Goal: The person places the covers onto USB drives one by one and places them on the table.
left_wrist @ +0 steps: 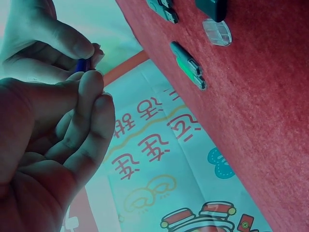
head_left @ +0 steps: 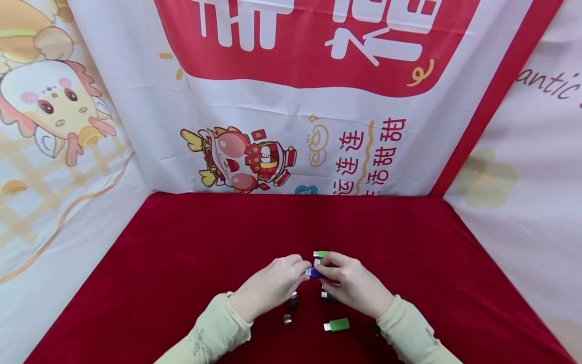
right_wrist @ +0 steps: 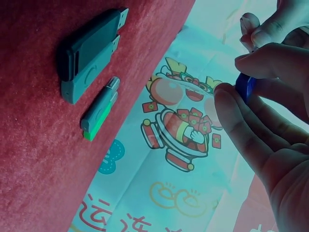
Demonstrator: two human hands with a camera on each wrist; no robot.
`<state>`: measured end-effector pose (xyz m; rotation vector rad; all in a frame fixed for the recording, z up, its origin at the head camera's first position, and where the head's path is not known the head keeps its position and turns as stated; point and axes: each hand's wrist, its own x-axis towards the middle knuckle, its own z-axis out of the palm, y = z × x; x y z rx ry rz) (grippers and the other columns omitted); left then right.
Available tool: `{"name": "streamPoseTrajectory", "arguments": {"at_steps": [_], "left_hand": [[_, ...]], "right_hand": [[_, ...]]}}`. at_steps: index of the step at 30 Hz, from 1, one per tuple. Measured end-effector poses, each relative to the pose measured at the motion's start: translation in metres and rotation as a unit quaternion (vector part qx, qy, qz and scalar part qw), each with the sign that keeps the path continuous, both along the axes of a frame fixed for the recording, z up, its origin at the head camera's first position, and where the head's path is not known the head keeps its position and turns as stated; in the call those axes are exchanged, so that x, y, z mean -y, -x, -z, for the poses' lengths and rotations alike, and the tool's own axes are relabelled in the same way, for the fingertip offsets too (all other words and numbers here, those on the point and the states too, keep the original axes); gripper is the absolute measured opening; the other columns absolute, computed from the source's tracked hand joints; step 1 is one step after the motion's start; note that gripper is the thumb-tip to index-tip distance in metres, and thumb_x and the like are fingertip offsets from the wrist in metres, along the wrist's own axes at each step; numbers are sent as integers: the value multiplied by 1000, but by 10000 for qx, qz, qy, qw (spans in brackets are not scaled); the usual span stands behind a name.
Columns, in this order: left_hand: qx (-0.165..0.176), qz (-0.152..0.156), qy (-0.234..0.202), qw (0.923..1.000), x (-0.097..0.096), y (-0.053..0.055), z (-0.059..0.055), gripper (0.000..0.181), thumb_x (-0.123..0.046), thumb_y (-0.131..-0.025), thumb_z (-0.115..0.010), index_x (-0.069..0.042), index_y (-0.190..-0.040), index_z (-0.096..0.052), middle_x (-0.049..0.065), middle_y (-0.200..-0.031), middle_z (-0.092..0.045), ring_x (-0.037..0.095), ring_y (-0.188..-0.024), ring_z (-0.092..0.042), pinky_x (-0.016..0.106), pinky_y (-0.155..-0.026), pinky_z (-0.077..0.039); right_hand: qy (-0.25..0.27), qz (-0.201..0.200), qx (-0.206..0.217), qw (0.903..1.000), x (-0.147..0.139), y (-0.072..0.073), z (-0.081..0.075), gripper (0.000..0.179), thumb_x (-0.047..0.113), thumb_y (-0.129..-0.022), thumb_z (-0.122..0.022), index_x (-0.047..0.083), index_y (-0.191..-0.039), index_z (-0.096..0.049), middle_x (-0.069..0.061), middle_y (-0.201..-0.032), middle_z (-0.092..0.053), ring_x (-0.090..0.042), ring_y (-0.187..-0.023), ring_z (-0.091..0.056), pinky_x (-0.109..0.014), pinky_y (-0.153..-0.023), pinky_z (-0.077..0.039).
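A blue USB stick is held up between both hands, its silver plug pointing left in the head view. My right hand pinches the blue body between thumb and fingers; the right wrist view shows part of this body. From the left, my left hand pinches the plug end with thumb and forefinger. Those fingertips largely hide the plug, and I cannot tell whether a cap covers it. Just behind the right hand's fingers lies a green USB stick, beside a grey one.
Nearer on the red cloth lie another green USB stick, a clear cap and a dark piece. A black USB stick rests partly under the right hand in the head view. Printed curtains stand behind and at both sides.
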<state>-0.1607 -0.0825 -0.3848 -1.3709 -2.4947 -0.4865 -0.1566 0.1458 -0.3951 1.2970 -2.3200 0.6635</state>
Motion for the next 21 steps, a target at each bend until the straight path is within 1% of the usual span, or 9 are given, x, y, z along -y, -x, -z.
{"name": "streamPoseTrajectory", "arguments": {"at_steps": [2,9,13,15,18,21], "left_hand": [[-17,-46,117,9999,-1,-1,-1,16,-10,-93,-69,-3,-107,-67,4,-92,-61,8,-76,-57,12,-69,-47],[29,-160,238,9996,-1,-2,0,15,-10,-93,-68,-3,-106,-66,4,-92,-61,8,-77,-58,13,-69,-48],[76,-210,352,9991,-2,-2,2,17,-11,-92,-70,-3,-107,-66,4,-92,-61,7,-77,-58,12,-69,-48],[36,-228,419,9989,-2,-2,2,17,-11,-92,-70,-3,-107,-66,4,-91,-61,7,-77,-58,13,-69,-48],[2,-251,482,9985,-1,-2,2,17,-12,-92,-71,-4,-106,-66,4,-92,-61,7,-77,-58,13,-69,-49],[48,-244,510,9984,-1,-2,1,17,-12,-92,-70,-4,-107,-66,4,-92,-61,7,-78,-58,13,-70,-49]], "right_hand": [[-46,12,33,10000,0,0,0,39,-2,-69,-86,-1,-106,-75,-6,-101,-60,-11,-85,-63,-17,-76,-51],[-60,26,-3,10000,0,-1,1,38,-1,-70,-86,-1,-106,-75,-8,-103,-60,-12,-87,-64,-17,-76,-52],[-81,13,-8,10000,1,-1,3,38,-2,-70,-85,-1,-106,-74,-8,-103,-60,-12,-85,-63,-15,-74,-51],[-99,17,-5,9999,1,-1,3,38,-2,-70,-85,-1,-106,-74,-7,-102,-60,-12,-84,-62,-14,-73,-51],[-127,55,7,9999,2,-1,4,38,-2,-70,-85,-1,-106,-74,-7,-102,-60,-11,-84,-62,-14,-72,-51],[-160,108,20,9998,2,0,5,38,-2,-70,-85,-1,-106,-74,-7,-101,-61,-11,-83,-62,-15,-72,-51]]}}
